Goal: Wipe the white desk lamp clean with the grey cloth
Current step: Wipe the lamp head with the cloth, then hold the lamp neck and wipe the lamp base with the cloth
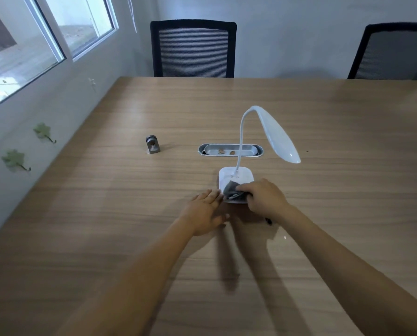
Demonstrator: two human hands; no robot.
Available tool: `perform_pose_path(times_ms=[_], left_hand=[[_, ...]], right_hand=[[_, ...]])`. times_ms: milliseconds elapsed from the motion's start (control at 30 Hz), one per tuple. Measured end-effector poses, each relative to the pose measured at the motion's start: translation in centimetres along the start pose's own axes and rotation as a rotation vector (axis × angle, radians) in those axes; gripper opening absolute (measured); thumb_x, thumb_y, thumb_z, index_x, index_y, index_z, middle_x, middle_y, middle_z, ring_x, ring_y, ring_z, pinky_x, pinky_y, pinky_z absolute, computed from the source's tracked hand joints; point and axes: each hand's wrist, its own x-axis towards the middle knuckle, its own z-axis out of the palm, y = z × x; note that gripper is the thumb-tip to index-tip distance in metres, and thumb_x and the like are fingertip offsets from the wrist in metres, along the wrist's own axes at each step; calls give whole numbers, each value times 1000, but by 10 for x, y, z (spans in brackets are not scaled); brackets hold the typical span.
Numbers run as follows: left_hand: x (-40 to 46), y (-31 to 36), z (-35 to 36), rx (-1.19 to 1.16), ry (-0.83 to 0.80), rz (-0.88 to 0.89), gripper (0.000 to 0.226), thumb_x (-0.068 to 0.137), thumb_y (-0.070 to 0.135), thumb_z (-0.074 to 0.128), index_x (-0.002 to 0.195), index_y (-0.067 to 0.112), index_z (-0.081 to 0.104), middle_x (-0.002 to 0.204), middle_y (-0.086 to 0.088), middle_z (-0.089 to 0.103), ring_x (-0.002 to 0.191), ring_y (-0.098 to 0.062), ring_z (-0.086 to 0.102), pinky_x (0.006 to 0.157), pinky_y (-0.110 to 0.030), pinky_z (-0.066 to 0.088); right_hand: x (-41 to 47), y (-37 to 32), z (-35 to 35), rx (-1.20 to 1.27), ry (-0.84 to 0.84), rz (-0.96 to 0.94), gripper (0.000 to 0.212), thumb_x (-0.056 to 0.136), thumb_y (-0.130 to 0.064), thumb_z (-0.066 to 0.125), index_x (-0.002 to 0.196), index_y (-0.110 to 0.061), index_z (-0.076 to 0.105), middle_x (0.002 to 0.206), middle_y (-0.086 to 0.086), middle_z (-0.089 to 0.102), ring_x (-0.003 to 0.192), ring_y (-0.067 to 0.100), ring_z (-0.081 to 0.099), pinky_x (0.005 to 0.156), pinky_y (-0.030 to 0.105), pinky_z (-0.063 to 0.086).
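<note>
The white desk lamp stands upright on the wooden table, its thin neck curving up from a square base to a long head that droops to the right. My right hand presses the crumpled grey cloth onto the near part of the base. My left hand lies flat on the table with fingers extended, its fingertips touching the base's near left corner. The hand and cloth hide the base's front edge.
A grey oval cable tray is recessed in the table just behind the lamp. A small metal cylinder-shaped object stands to the left. Two black mesh chairs sit at the far edge. A wall with windows runs along the left.
</note>
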Motion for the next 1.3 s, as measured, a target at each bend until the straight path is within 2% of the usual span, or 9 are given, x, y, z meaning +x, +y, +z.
perform_pose_path(times_ms=[200, 367, 533, 700, 733, 767, 900, 1100, 1300], left_hand=[[5, -11, -9, -80, 127, 38, 55, 98, 38, 34, 148, 17, 30, 156, -3, 31, 144, -21, 25, 117, -35, 21], [41, -6, -43, -499, 327, -177, 47, 91, 31, 55, 133, 11, 53, 139, -11, 52, 130, -28, 44, 107, -32, 31], [78, 13, -93, -640, 382, -130, 37, 80, 36, 70, 106, 10, 68, 102, -4, 70, 94, -18, 65, 87, -31, 52], [92, 22, -124, -669, 444, -131, 20, 80, 15, 63, 63, 7, 65, 59, -13, 60, 53, -21, 52, 58, -22, 37], [91, 22, -126, -682, 463, -138, 17, 80, 11, 63, 66, 2, 69, 92, -15, 62, 67, -28, 61, 53, -21, 38], [90, 21, -127, -690, 481, -141, 16, 79, 9, 63, 76, -3, 72, 79, -17, 67, 87, -22, 64, 49, -17, 39], [90, 21, -138, -775, 439, -129, 26, 81, 5, 60, 101, -9, 69, 70, -7, 68, 51, 3, 57, 55, -7, 47], [97, 25, -147, -803, 437, -171, 24, 81, 12, 69, 101, 0, 73, 104, -22, 73, 62, -4, 57, 42, -4, 38], [95, 24, -146, -714, 481, -178, 22, 81, 12, 66, 96, -2, 74, 97, -20, 74, 83, -13, 65, 46, -1, 34]], right_hand=[[5, 28, -20, 99, 222, 105, 48, 79, -2, 49, 116, -24, 69, 114, 8, 73, 105, 37, 60, 90, 41, 53], [-9, 34, -9, 46, -16, -73, 51, 77, -2, 48, 117, -28, 67, 115, 8, 72, 106, 35, 59, 95, 40, 48], [-11, 45, -18, -14, 101, -100, 46, 79, -7, 51, 117, -28, 66, 109, 6, 73, 96, 35, 60, 86, 41, 48], [0, 24, -8, 20, 231, -99, 46, 84, -4, 47, 117, -29, 68, 108, 6, 73, 90, 34, 53, 77, 38, 50], [-2, 20, -6, 2, 178, -124, 46, 84, -4, 47, 117, -29, 67, 108, 5, 73, 91, 34, 53, 79, 38, 50], [-6, 18, -3, -21, 149, -168, 44, 83, -4, 48, 114, -28, 69, 105, 4, 74, 90, 34, 55, 78, 38, 51], [-32, 17, -1, -109, 127, -395, 40, 68, 0, 61, 96, -23, 77, 95, -1, 78, 78, 33, 62, 69, 33, 53], [-14, 14, -15, -71, 451, -299, 33, 60, 5, 71, 88, -12, 79, 83, 8, 78, 58, 34, 59, 55, 34, 57], [-10, 7, 5, -145, 196, -269, 34, 83, -9, 59, 111, -23, 72, 110, 0, 73, 91, 31, 61, 80, 32, 52]])
